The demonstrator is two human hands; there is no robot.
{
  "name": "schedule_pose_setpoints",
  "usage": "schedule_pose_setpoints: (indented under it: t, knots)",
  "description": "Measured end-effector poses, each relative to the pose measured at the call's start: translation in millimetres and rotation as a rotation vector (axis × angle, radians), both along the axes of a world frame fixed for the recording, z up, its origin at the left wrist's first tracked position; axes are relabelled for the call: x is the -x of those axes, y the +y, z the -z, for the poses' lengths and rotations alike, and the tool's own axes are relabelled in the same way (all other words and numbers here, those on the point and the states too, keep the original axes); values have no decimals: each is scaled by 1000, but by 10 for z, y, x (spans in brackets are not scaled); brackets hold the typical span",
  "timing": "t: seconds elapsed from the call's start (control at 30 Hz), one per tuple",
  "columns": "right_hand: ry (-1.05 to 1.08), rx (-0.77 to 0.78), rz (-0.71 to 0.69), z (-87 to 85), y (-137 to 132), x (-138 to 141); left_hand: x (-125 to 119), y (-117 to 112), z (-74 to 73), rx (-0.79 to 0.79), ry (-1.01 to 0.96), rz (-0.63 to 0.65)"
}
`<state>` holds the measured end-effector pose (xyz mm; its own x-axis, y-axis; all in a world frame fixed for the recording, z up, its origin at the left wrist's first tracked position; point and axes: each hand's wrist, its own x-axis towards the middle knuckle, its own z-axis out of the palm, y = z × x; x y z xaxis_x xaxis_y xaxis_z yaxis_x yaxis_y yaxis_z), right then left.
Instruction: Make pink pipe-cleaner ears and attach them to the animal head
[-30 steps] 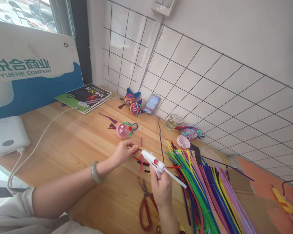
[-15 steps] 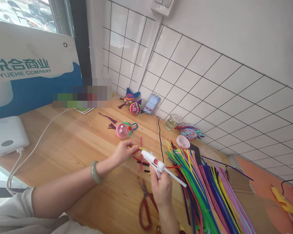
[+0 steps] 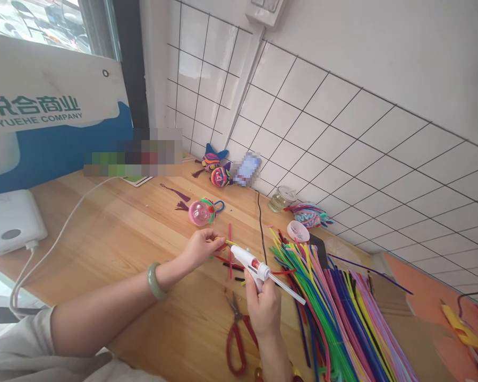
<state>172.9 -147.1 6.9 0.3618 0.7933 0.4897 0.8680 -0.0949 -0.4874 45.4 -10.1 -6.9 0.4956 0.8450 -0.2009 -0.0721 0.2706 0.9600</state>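
My right hand [image 3: 264, 302] is wrapped round the grip of a white hot glue gun [image 3: 245, 258], with a clear glue stick [image 3: 289, 289] poking out of its back end. My left hand [image 3: 203, 246] pinches a short yellow pipe cleaner [image 3: 230, 242], whose end lies close to the gun's nozzle. Whether the two touch I cannot tell. Loose pink, red and black pipe cleaner pieces lie beneath the gun. Beyond my left hand sits a clear ball [image 3: 201, 212] trimmed with pink and green, a blue loop on one side and a dark red tassel [image 3: 182, 206] beside it.
Red-handled scissors [image 3: 236, 334] lie by my right wrist. A thick bundle of coloured pipe cleaners [image 3: 342, 313] spreads to the right. Against the tiled wall are a glass jar [image 3: 282, 199], a pink dish [image 3: 298, 231] and finished colourful ornaments [image 3: 221, 175]. A white power bank [image 3: 14, 223] stands left.
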Motion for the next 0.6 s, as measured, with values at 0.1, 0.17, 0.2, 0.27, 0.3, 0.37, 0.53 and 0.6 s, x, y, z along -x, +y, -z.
schedule_pose_setpoints:
  t: [0.1,0.17,0.2,0.27,0.3,0.37,0.53,0.6]
  knots:
    - [-7,5,8,9,1,-5,2,-1,-2,-2,3,1]
    - [-16,2,8,15,2,-8,2,1,-2,-4,9,3]
    - [-21,-1,5,17,2,-10,1,2,-1,-7,14,5]
    - [-30,-13,-1,21,1,-12,0,5,5,-15,23,10]
    - [-31,-20,-5,22,0,-13,-1,7,8,-21,24,12]
    - [-24,-29,-5,24,-1,-15,-2,9,15,-29,21,14]
    - [-6,-39,-10,26,2,-20,-3,5,3,-29,27,24]
    - [-10,-36,-6,27,2,-23,-3,1,-15,-25,37,23]
